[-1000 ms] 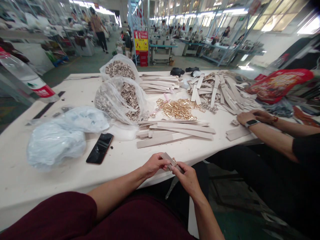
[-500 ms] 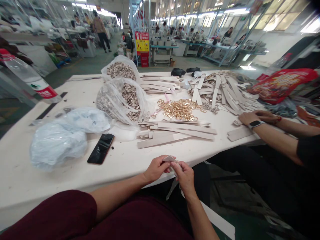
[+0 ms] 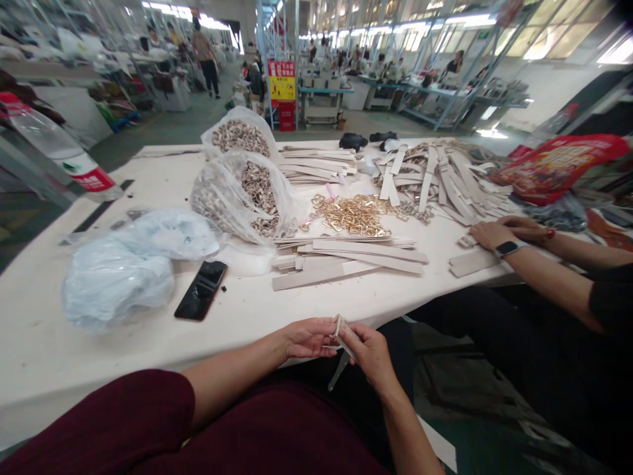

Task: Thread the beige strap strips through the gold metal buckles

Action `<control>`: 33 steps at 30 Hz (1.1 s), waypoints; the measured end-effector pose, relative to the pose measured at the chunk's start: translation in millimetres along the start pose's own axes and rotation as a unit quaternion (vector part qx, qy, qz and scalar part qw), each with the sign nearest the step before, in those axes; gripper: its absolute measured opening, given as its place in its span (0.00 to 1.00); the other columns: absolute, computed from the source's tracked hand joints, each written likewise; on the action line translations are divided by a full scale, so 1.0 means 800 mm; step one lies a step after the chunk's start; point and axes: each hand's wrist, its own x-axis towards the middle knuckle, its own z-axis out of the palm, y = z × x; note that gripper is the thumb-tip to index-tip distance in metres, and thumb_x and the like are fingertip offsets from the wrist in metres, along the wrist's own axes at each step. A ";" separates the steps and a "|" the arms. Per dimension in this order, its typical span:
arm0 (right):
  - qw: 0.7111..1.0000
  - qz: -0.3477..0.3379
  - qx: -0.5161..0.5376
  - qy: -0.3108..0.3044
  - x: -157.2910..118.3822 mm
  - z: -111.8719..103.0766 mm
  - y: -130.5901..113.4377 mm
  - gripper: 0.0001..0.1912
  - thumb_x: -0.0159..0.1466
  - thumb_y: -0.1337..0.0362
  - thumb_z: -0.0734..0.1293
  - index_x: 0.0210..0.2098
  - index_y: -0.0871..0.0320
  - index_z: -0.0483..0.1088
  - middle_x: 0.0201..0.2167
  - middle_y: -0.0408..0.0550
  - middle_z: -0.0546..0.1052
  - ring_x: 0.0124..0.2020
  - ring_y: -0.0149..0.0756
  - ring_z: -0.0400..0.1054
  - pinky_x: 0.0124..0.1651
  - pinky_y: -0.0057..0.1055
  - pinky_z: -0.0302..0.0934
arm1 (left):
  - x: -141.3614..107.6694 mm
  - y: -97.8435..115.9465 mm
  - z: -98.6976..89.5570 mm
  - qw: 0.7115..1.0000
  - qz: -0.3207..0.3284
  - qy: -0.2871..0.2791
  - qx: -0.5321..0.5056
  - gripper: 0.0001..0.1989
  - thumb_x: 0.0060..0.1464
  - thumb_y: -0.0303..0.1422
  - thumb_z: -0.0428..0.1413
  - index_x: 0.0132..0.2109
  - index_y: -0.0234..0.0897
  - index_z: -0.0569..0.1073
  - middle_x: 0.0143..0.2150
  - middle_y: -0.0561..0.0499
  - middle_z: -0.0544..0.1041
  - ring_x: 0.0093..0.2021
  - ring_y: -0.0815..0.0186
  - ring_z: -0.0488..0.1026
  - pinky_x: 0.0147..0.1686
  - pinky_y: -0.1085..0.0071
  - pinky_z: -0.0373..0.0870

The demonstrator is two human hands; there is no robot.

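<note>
Just over the edge of the desk point(image 3: 123, 356), the left hand point(image 3: 309, 338) and right hand point(image 3: 368, 358) half close, pinching a narrow pale strap point(image 3: 340, 330) between them. It looks light and fairly stiff, best held by its edges.

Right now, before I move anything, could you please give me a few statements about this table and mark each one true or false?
The person's left hand and right hand both hold a narrow pale strap. True.

The black smartphone is in the right hand. False: it lies on the table.

The gold-coloured buckles are inside a clear plastic bag. False: they lie loose on the table.

A co-worker's hand, beside a short pale strap, has a smartwatch at its wrist. True.
</note>
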 end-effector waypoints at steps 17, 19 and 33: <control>0.999 0.013 -0.026 0.020 -0.026 -0.065 0.050 0.22 0.57 0.55 0.67 0.48 0.58 0.71 0.38 0.50 0.77 0.39 0.39 0.71 0.44 0.36 0.64 | -0.036 0.012 -0.040 0.951 0.139 0.194 0.198 0.18 0.35 0.31 0.68 0.31 0.32 0.68 0.27 0.54 0.69 0.28 0.71 0.67 0.31 0.74 0.63; 0.998 0.051 -0.013 -0.046 -0.043 -0.068 0.060 0.24 0.53 0.56 0.71 0.48 0.57 0.71 0.36 0.48 0.77 0.37 0.39 0.70 0.42 0.34 0.65 | -0.034 0.011 -0.039 0.949 0.145 0.192 0.203 0.18 0.36 0.32 0.67 0.32 0.32 0.67 0.28 0.55 0.69 0.29 0.71 0.67 0.32 0.73 0.64; 0.969 0.074 0.172 -0.164 -0.026 0.018 0.042 0.19 0.55 0.57 0.70 0.44 0.59 0.71 0.26 0.41 0.74 0.21 0.27 0.67 0.26 0.24 0.62 | -0.028 -0.020 -0.024 0.925 0.157 0.167 0.302 0.22 0.35 0.37 0.66 0.26 0.36 0.58 0.22 0.60 0.62 0.23 0.74 0.60 0.24 0.77 0.56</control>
